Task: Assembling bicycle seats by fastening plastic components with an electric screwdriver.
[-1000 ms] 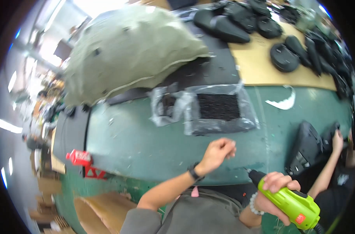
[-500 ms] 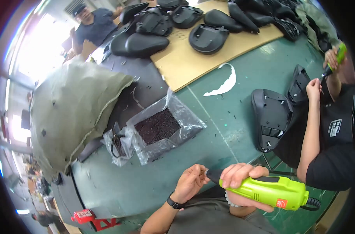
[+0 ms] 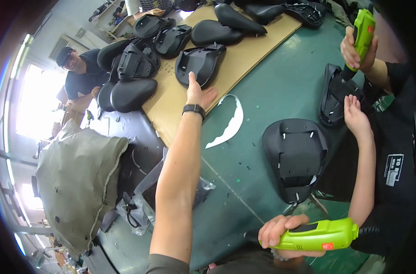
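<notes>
My left hand [image 3: 200, 94] reaches far forward with thumb and fingers apart. It is at the near edge of a black bicycle saddle [image 3: 201, 63], which lies underside up on the tan board; whether the fingers touch it I cannot tell. Low in the view, my right hand [image 3: 277, 232] is wrapped round a lime-green corded electric screwdriver [image 3: 324, 235], its black tip pointing left. Beyond the tip, my left forearm partly covers a clear plastic bag [image 3: 202, 188] of small dark pieces.
More black saddles [image 3: 135, 93] crowd the tan board [image 3: 173, 112]. On the green table [image 3: 249, 109] lie a white curved scrap [image 3: 234, 124] and an upturned saddle [image 3: 296, 155]. A co-worker at right handles another saddle [image 3: 331, 98] and green screwdriver [image 3: 363, 39]. A grey-green cloth heap [image 3: 77, 182] sits left.
My left hand has left the screwdriver's tip and stretched forward to the saddle on the board. My right hand still holds the screwdriver. The view has shifted, and the co-worker's hands have moved.
</notes>
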`<state>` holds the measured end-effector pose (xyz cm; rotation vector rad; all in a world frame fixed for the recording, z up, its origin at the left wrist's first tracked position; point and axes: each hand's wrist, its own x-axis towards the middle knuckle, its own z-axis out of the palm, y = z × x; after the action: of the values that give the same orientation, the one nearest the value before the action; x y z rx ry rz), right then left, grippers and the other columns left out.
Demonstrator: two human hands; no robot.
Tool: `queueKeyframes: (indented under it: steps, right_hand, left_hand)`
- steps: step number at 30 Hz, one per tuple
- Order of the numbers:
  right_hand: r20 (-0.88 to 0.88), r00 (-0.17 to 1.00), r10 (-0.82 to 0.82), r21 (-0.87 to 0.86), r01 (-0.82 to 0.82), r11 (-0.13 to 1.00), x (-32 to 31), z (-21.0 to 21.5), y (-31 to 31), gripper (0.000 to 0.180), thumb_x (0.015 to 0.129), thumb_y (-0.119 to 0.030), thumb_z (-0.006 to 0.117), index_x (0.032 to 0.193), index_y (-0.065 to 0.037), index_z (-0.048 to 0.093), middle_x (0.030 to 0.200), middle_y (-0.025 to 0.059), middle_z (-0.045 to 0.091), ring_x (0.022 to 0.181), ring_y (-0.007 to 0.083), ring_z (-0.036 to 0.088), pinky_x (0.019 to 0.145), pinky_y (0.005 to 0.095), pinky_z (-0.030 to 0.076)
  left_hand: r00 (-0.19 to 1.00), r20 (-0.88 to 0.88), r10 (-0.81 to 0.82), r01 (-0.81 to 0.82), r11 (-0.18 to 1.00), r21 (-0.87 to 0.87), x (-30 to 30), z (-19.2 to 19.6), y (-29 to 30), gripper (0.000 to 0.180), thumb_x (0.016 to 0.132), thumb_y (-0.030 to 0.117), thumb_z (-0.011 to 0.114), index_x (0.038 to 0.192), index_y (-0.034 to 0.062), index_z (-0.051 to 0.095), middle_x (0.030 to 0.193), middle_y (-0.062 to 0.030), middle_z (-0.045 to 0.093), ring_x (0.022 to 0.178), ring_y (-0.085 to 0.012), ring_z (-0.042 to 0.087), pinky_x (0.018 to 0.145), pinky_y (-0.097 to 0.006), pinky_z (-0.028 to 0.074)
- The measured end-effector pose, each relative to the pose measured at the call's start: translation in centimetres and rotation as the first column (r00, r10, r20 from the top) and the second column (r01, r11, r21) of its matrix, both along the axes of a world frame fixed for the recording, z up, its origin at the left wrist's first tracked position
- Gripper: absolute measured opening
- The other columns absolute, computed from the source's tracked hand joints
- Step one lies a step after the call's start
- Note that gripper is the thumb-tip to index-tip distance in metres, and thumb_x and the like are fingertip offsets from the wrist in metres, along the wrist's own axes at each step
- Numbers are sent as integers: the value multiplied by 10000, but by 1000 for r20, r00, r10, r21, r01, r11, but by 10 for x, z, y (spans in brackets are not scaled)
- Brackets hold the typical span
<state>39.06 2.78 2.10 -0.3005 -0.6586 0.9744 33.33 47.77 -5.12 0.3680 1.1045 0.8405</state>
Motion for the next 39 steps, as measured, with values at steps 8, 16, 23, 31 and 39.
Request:
queueKeyframes:
  steps: [8,16,23,31,39]
  right_hand:
    - [34,993,114,86,-117,989,11,5,4,765,842,-714,439,1165,-21,434,732,165,605,563,287,610,527,398,522]
    - [59,799,599,384,-572,725,-8,37,2,447,998,-417,414,1183,-10,413,719,197,612,583,331,638,539,439,540]
    - [208,869,449,216,-489,845,-72,75,-9,374,964,-343,514,1150,-26,441,707,157,624,574,297,633,542,423,540]
    - [516,854,62,240,-214,947,-123,70,20,983,670,-850,503,1217,-35,452,799,100,590,595,225,576,562,348,480]
    - [411,899,148,107,-209,972,-142,33,28,986,615,-778,618,1200,0,463,824,146,579,665,256,562,617,378,471]
  left_hand:
    - [997,19,79,-81,974,211,-48,22,-56,372,859,347,627,1120,101,527,1151,-112,573,1043,-278,556,908,-465,459]
    - [193,-591,-783,963,266,-39,-250,113,-214,581,795,167,693,1299,-12,465,1226,-108,576,1075,-147,548,893,-316,475]
    - [-137,-844,-518,990,-108,-94,-224,76,-300,551,768,448,669,1138,40,647,1098,-191,658,1020,-336,622,901,-377,482]
    - [-115,-806,581,856,470,217,-363,19,-290,338,804,286,680,1015,23,649,1058,-117,604,1016,-296,535,833,-399,467]
    - [-23,-789,614,826,456,331,-367,1,-292,105,822,119,647,835,30,592,865,-95,557,848,-287,524,740,-395,464]
